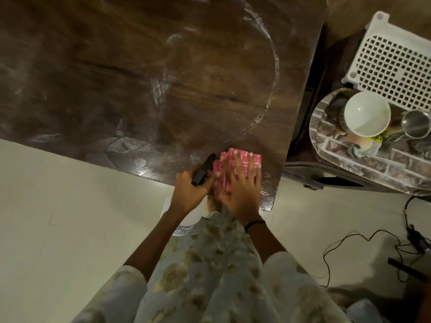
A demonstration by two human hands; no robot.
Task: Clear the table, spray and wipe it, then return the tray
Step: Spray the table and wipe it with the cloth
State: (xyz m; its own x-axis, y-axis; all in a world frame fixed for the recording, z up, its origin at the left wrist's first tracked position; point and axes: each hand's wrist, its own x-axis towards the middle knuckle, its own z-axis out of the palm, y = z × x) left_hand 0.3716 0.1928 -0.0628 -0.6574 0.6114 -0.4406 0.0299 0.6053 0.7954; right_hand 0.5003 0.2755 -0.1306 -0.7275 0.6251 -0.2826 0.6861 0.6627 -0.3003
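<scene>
The right hand (240, 183) presses flat, fingers spread, on the pink cloth (235, 164) at the table's (140, 78) near-right corner, unwiped wet streaks lying ahead and leftward, while the left hand (189, 190) grips the spray bottle (203, 170).

White plastic spray bottle (184, 226), lower centre of frame, beneath left wrist: dark printed label, mostly hidden, fragment reads roughly "SPRA"; lines below too small. Yellow label (377, 138) on tray item, right edge: print illegible.

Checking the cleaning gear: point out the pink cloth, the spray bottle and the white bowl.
pink cloth (242, 159): head view, top edge beyond the fingers.
spray bottle (203, 172): head view, black trigger head.
white bowl (366, 113): head view, inside of the bowl.
</scene>
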